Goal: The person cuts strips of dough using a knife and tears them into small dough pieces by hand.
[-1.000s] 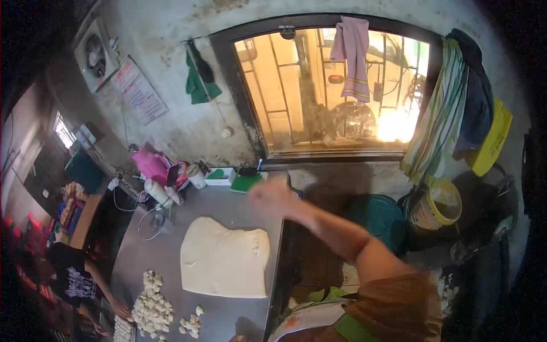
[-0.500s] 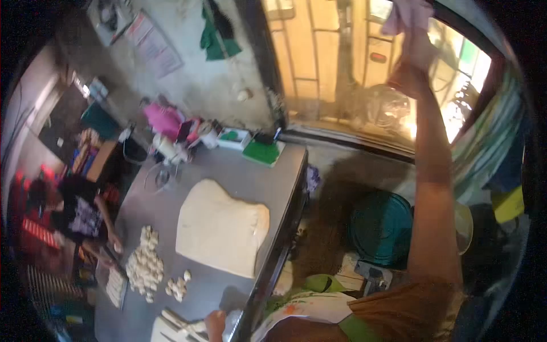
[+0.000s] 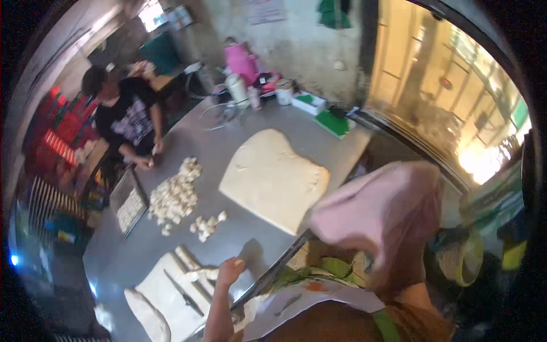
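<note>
My left hand [image 3: 231,270] is closed at the table's near edge, beside cut dough strips; whether anything is in it is too small to tell. A pink cloth [image 3: 376,208] hangs over my right hand and forearm, hiding the fingers. To the left of the cloth a large slab of dough [image 3: 274,179] lies on the metal table [image 3: 228,231]. Nearer to me, a knife [image 3: 182,292] rests on a second dough sheet [image 3: 165,308]. Small dough pieces [image 3: 172,198] form a pile, with a smaller group [image 3: 207,226] beside it.
Across the table a person in a dark shirt [image 3: 134,117] handles dough near a tray of pieces [image 3: 131,211]. Bottles [image 3: 237,91], a white box [image 3: 308,104] and a green pad [image 3: 332,123] line the far edge. A yellow bucket [image 3: 470,257] stands at the right.
The pink cloth has come off the window with my right hand and is now low over the table's right side. The view has turned left, showing more of the near dough and the other person.
</note>
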{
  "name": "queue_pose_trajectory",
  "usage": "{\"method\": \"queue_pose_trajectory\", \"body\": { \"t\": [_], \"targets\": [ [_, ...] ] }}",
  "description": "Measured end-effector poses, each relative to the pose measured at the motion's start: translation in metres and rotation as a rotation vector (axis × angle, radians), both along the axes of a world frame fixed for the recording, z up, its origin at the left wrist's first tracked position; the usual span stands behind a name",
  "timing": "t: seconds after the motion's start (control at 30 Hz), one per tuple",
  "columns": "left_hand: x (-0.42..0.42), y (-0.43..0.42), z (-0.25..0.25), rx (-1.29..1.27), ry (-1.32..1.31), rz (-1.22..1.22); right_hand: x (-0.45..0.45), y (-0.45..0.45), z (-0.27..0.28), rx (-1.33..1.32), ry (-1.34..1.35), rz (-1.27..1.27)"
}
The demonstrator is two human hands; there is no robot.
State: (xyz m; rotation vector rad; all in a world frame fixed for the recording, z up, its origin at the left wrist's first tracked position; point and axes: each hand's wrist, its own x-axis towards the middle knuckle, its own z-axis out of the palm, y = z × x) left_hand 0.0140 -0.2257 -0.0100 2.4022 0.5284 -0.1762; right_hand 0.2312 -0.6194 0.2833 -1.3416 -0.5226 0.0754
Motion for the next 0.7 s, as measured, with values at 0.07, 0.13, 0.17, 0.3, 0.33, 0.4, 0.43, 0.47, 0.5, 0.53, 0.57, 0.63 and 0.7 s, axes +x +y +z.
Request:
{"method": "queue_pose_trajectory", "body": {
  "t": [0.07,0.13,0.17,0.3,0.33,0.4,0.43,0.47,0.5,0.53,0.57,0.63,0.7],
  "targets": [
    [0.001,-0.008,0.026,-0.103,-0.100,0.057,-0.030,0.038,-0.011,-0.024,0.029,0.144],
    [-0.012,-0.003,0.027,-0.140,-0.218,0.059,-0.062,0.072,-0.020,-0.053,0.044,0.279],
    [-0.018,-0.005,0.029,-0.192,-0.220,0.081,-0.072,0.086,-0.020,-0.065,0.046,0.343],
    [-0.046,0.000,0.035,-0.345,-0.205,0.171,-0.113,0.128,-0.017,-0.133,0.027,0.545],
    [-0.052,0.001,0.037,-0.371,-0.203,0.185,-0.121,0.136,-0.016,-0.149,0.016,0.580],
    [-0.061,0.005,0.038,-0.407,-0.198,0.210,-0.133,0.148,-0.013,-0.177,-0.008,0.647],
    [-0.066,0.005,0.040,-0.421,-0.201,0.225,-0.138,0.152,-0.010,-0.187,-0.019,0.678],
    [-0.069,0.008,0.041,-0.430,-0.195,0.245,-0.143,0.156,-0.010,-0.196,-0.029,0.711],
    [-0.070,0.010,0.040,-0.430,-0.186,0.255,-0.147,0.158,-0.009,-0.201,-0.042,0.742],
    [-0.074,0.011,0.039,-0.425,-0.194,0.260,-0.149,0.160,-0.007,-0.199,-0.051,0.780],
    [-0.078,0.011,0.038,-0.420,-0.202,0.265,-0.151,0.160,-0.005,-0.198,-0.065,0.814],
    [-0.084,0.014,0.041,-0.370,-0.251,0.254,-0.152,0.160,-0.001,-0.179,-0.090,0.886],
    [-0.087,0.014,0.051,-0.398,-0.211,0.284,-0.151,0.160,0.002,-0.154,-0.119,0.961]
  ]
}}
